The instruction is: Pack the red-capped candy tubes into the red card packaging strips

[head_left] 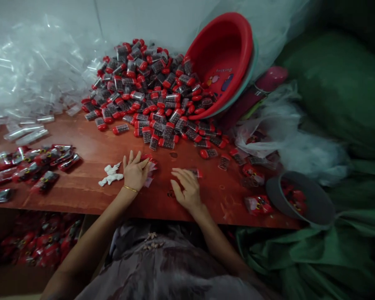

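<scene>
My left hand (135,171), with a gold-coloured bracelet at the wrist, lies on the table with its fingers spread. Beside and partly under its fingers are pieces of clear, pinkish plastic film (149,177) with a bit of red behind. A crumpled white tissue-like piece (111,174) lies just left of this hand. My right hand (186,189) hovers at or on the tabletop, fingers extended and slightly bent, thumb apart. Just beyond its fingertips is a small clear container with a red end (196,172), partly hidden by the hand; whether they touch is unclear.
A heap of red-capped clear containers (156,91) spills from a tilted red basin (220,54). Clear plastic sleeves (26,133) pile up at left, near filled red packets (28,164). A grey bowl (318,204) stands at the right edge. More packets (43,241) sit below the table.
</scene>
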`<state>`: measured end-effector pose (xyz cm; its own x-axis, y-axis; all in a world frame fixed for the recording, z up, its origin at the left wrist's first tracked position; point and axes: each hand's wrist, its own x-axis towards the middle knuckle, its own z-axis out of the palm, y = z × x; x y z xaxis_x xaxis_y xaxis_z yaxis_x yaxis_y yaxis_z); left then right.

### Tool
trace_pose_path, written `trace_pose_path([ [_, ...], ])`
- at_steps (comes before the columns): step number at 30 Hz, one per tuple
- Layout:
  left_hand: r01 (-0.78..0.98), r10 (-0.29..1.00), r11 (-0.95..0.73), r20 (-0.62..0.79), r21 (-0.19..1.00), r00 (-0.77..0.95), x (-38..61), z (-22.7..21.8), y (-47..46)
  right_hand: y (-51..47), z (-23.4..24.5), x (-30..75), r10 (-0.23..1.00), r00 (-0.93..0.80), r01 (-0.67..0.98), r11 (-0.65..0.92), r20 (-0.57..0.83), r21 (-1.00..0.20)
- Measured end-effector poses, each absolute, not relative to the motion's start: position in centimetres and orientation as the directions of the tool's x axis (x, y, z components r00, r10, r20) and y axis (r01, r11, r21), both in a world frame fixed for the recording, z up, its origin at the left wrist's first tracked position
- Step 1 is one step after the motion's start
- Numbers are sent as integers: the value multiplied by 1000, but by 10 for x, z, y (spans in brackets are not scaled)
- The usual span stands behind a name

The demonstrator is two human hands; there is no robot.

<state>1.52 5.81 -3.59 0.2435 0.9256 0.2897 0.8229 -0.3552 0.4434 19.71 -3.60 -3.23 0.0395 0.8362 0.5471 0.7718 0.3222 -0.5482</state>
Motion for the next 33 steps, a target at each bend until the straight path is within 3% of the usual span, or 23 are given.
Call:
trace_pose_path([
  [4,798,938,-300,315,523,146,14,-32,56,-16,-30,162,932,178,559,167,314,-812],
  [7,784,943,-280,309,553,119,14,-26,53,2,-29,147,962,231,411,42,149,-910],
  [11,706,941,-302,317,640,115,17,-15,47,23,-26,138,973,208,152,70,101,-986],
  [14,486,970,-220,242,846,18,20,-8,45,30,-22,138,975,199,62,87,98,-994],
  [17,60,999,48,-48,997,0,26,-3,42,29,-18,141,954,255,138,122,155,-983],
  [19,-159,967,253,-244,954,76,31,0,39,24,-17,143,939,275,221,147,206,-964],
  [22,-354,925,377,-364,856,107,40,5,32,18,-17,144,914,303,341,161,271,-926],
  [26,-476,887,451,-439,755,143,50,9,25,10,-20,147,899,298,424,176,321,-889],
  [30,-467,882,448,-464,763,88,48,7,27,2,-22,166,902,199,612,191,383,-767],
  [33,-438,878,444,-478,782,36,46,7,29,-6,-25,192,882,290,834,-43,372,-550],
])
